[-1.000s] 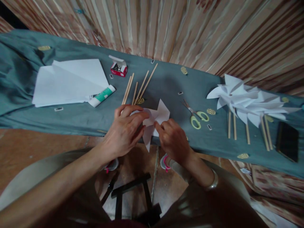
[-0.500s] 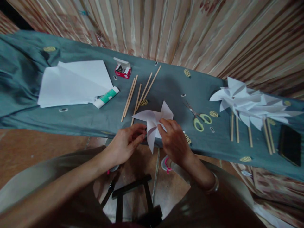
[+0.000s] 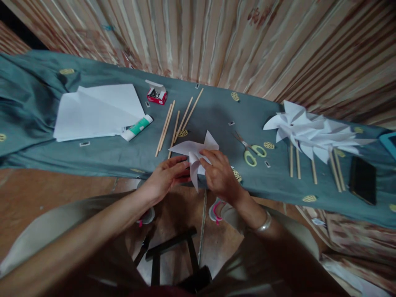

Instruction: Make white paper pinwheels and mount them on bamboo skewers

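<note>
A white paper pinwheel (image 3: 194,159) with folded blades is between my hands, at the near edge of the cloth-covered table. My left hand (image 3: 168,175) is curled at its left side, with fingertips partly hidden behind a blade. From the right, my right hand (image 3: 220,173) grips the pinwheel near its centre, thumb and fingers on the paper. Several thin wooden sticks (image 3: 175,128) lie just beyond the pinwheel. Scissors with light green handles (image 3: 254,154) rest to the right of my right hand.
White paper sheets (image 3: 99,111) and a green-and-white tube (image 3: 137,128) lie on the left. A red box of small metal pieces (image 3: 157,97) stands open behind the sticks. Finished pinwheels on sticks (image 3: 315,132) overlap at right, beside a dark phone (image 3: 362,179). A pleated curtain (image 3: 192,41) hangs behind.
The view has shifted slightly, bringing a blue-edged object in at the far right. My right fingers have shifted a little on the pinwheel, which stays between both hands.
</note>
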A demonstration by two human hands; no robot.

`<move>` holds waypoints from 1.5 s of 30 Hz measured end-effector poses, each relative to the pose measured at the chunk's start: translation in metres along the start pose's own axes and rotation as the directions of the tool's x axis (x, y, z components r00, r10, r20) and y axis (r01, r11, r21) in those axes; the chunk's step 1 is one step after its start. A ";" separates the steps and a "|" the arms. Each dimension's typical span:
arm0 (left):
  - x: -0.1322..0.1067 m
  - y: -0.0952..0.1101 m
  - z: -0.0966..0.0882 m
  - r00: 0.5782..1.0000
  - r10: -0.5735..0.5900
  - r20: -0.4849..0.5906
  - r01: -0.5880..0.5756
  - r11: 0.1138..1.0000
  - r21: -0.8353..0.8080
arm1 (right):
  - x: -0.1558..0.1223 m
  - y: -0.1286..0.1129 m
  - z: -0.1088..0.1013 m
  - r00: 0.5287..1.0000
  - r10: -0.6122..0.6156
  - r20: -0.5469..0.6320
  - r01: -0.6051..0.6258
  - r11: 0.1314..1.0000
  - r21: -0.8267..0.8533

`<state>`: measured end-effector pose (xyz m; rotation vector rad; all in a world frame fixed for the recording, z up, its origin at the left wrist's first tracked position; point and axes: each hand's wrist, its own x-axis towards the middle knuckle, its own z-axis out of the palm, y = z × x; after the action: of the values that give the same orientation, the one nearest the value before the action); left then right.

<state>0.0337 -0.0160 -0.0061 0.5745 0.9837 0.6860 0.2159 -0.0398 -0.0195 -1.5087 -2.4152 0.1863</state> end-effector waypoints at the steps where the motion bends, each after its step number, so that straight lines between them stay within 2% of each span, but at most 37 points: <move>1: 0.001 0.000 0.002 1.000 0.003 -0.010 -0.003 1.000 -0.014 | -0.001 0.001 0.000 1.000 0.002 -0.014 -0.002 1.000 -0.002; 9: 0.005 0.000 0.007 0.999 0.026 -0.035 -0.027 0.999 -0.019 | -0.011 0.015 0.002 0.991 0.007 -0.132 -0.002 0.999 0.037; 14: 0.006 0.003 0.007 1.000 0.008 0.005 -0.008 0.999 -0.039 | -0.009 0.017 0.003 0.985 0.032 -0.170 -0.019 0.997 0.076; 18: 0.005 0.005 0.008 1.000 -0.005 0.022 0.005 0.999 -0.033 | -0.008 0.016 0.003 0.962 0.044 -0.270 -0.013 0.993 0.115; 21: 0.004 0.005 0.008 1.000 -0.003 0.027 0.004 0.999 -0.039 | -0.010 0.012 0.001 0.937 0.115 -0.331 -0.048 0.978 0.203; 24: 0.003 0.004 0.009 1.000 0.001 0.014 0.000 0.999 -0.047 | -0.014 0.007 -0.003 0.931 0.205 -0.302 -0.088 0.930 0.358; 26: 0.003 0.004 0.009 1.000 0.007 0.010 -0.006 0.999 -0.041 | -0.018 0.003 -0.007 0.936 0.222 -0.274 -0.087 0.898 0.430; 29: 0.003 0.004 0.010 1.000 0.008 0.005 -0.008 0.999 -0.031 | -0.025 0.000 -0.012 0.947 0.172 -0.272 -0.046 0.909 0.414; 34: 0.003 0.007 0.013 1.000 0.004 -0.004 -0.004 1.000 -0.019 | -0.034 0.000 -0.012 0.953 -0.014 -0.301 0.090 0.967 0.238; 38: 0.005 0.007 0.014 1.000 -0.001 0.009 0.001 1.000 -0.030 | -0.031 -0.001 -0.009 0.956 -0.090 -0.279 0.128 0.985 0.119; 42: 0.006 0.007 0.015 0.998 -0.049 0.036 0.052 0.996 -0.073 | -0.027 -0.005 -0.011 0.967 -0.149 -0.208 0.165 0.985 0.057; 45: 0.007 0.008 0.017 0.993 -0.101 0.061 0.109 0.984 -0.141 | -0.028 -0.010 -0.014 0.942 -0.229 -0.248 0.237 0.971 0.005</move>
<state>0.0489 -0.0080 0.0031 0.4097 0.9001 0.6388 0.2233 -0.0697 -0.0083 -1.1420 -2.3496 -0.0093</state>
